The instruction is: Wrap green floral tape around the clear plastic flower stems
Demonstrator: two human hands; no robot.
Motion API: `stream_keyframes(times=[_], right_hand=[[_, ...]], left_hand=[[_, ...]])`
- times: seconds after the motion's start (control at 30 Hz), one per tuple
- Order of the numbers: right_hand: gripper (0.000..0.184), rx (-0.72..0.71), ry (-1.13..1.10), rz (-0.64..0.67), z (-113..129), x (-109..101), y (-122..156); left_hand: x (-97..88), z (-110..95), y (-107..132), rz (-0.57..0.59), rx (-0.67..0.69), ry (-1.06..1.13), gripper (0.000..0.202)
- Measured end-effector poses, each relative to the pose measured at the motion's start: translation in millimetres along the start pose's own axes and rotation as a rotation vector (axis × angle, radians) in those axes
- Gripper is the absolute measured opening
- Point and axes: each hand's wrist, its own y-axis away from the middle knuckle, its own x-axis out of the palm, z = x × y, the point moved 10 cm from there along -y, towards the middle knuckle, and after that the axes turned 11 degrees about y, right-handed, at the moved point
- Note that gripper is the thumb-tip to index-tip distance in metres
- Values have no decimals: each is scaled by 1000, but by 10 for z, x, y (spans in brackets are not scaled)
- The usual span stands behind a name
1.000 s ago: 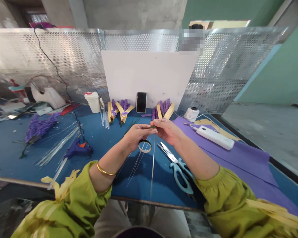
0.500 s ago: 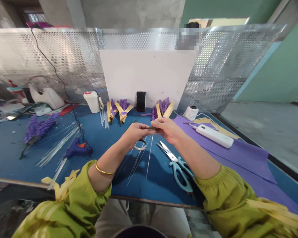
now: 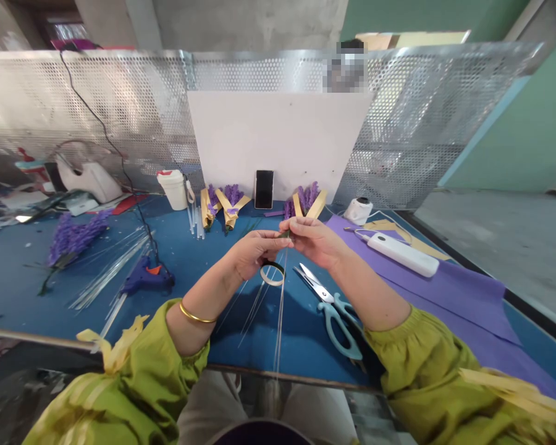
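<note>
Both of my hands meet above the blue table (image 3: 37, 290). My left hand (image 3: 252, 252) is closed, its fingertips pinched on the top of a thin wire stem (image 3: 280, 309) that hangs down toward me; a roll of tape (image 3: 272, 272) dangles just under this hand. Fingers of my right hand (image 3: 312, 240) are pinched on the same top end of the wire, where a bit of green tape shows. The two hands touch at the fingertips.
Teal-handled scissors (image 3: 333, 309) lie right of the wire. A blue glue gun (image 3: 144, 279), loose wires (image 3: 106, 272) and purple flower sprigs (image 3: 71, 238) lie left. A purple sheet (image 3: 454, 296) with a white power bank (image 3: 402, 254) lies right. Phone (image 3: 264, 189), white cup (image 3: 176, 188) and wrapped purple bundles (image 3: 222, 207) stand behind.
The wire stem swung from slanted left to hanging nearly straight down, its lower end now reaching past the table edge. The tape roll swung slightly right. Both hands stayed in place.
</note>
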Motion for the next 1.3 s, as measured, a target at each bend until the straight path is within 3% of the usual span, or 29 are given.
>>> stream_keyframes(times=[0.23, 0.4, 0.67, 0.97, 1.13, 1.3], right_hand=[[30, -93, 43, -6, 102, 70, 23], [35, -184, 155, -34, 208, 67, 43], [36, -252, 365, -63, 293, 32, 57], [30, -478, 945, -76, 569, 37, 129], [31, -524, 1115, 43, 495, 157, 123], [40, -518, 1302, 47, 419, 203, 100]], left_hand=[[136, 72, 23, 132, -74, 86, 26], [163, 93, 38, 154, -110, 82, 28], [83, 63, 17, 115, -79, -9, 27], [-56, 18, 2, -3, -71, -194, 26], [-88, -32, 6, -39, -18, -412, 26], [-99, -75, 33, -129, -1, -484, 21]])
